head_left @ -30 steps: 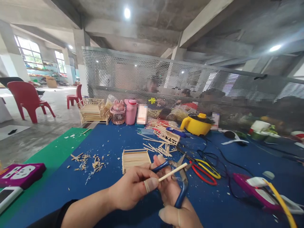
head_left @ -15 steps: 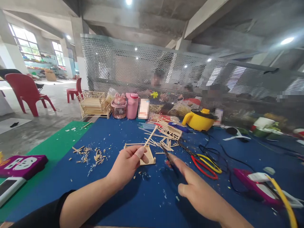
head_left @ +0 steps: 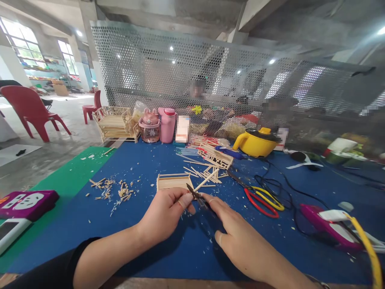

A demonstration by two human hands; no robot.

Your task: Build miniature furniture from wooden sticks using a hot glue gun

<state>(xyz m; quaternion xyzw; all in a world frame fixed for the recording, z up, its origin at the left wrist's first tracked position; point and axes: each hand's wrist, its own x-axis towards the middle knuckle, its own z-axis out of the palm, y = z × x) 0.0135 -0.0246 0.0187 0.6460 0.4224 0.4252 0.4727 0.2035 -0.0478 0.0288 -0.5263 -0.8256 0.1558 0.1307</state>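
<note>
My left hand (head_left: 165,212) is closed, pinching the lower end of a thin pale wooden stick (head_left: 207,179) that slants up to the right. In my right hand (head_left: 237,237) is a pair of dark scissors (head_left: 198,197), their blades at the stick's lower end beside my left fingertips. The handles are mostly hidden by my palm, so their shape is unclear. Just beyond my left hand lies a small wooden frame (head_left: 171,182) with a slatted base and a raised rail, partly covered by my fingers.
Loose sticks (head_left: 207,173) and a wooden lattice piece (head_left: 218,158) lie beyond. Red-and-yellow-handled scissors (head_left: 261,200), a yellow pot (head_left: 257,144), cables and a purple power strip (head_left: 331,228) are right. Wood scraps (head_left: 123,190) lie left. Behind stand a pink bottle (head_left: 167,126) and a mesh screen (head_left: 168,76).
My right hand has brought the scissors left to the stick. The stick now leans further right and lower, and my left hand has turned slightly. The view has shifted a little.
</note>
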